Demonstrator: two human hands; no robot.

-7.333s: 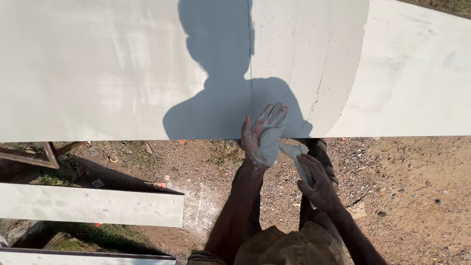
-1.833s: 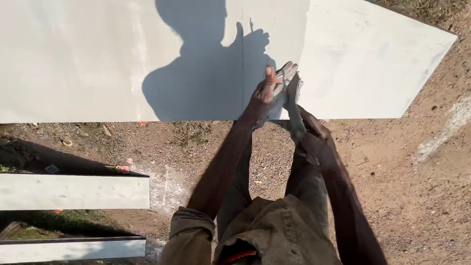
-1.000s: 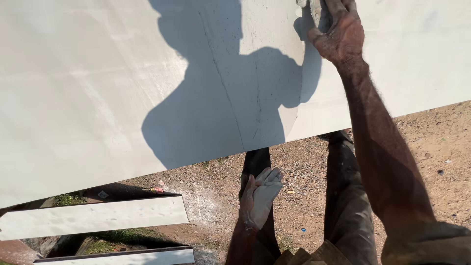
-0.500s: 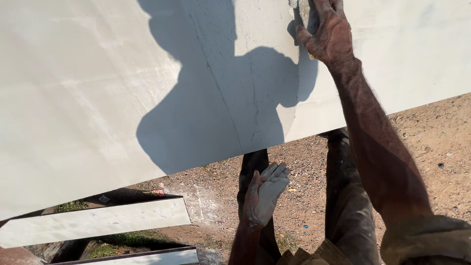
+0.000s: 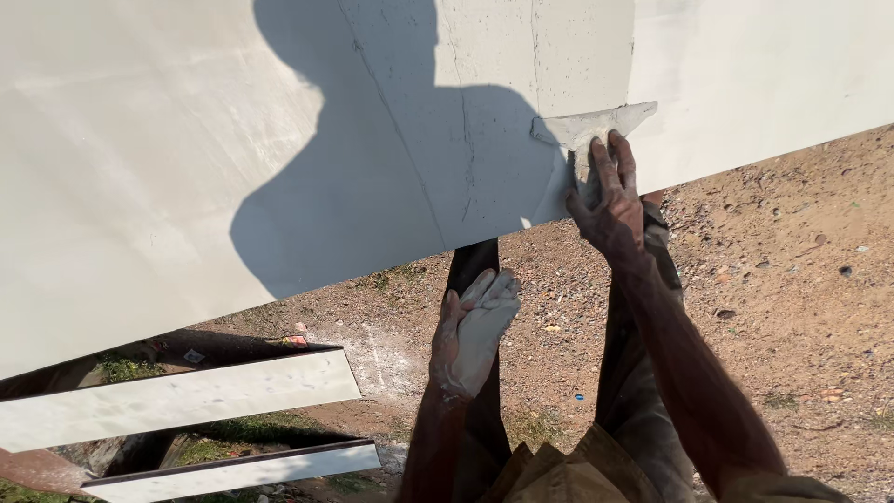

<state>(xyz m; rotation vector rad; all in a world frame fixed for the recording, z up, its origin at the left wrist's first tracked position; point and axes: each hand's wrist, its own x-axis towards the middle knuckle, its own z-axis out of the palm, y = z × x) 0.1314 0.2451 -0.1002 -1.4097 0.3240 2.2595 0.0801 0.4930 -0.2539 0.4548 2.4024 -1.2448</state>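
White-plastered and broad, a panel (image 5: pixel 186 149) fills the upper frame, its lower edge slanting up to the right above gravelly dirt (image 5: pixel 792 279). Reaching forward with the arm outstretched, the right hand (image 5: pixel 610 200) is clamped on the handle of a putty knife (image 5: pixel 596 126), whose wide blade lies flat against the panel, its long edge running nearly level, handle pointing down. Lower and near the body, the left hand (image 5: pixel 475 331), putty-coated, hangs flat with fingers together, holding nothing.
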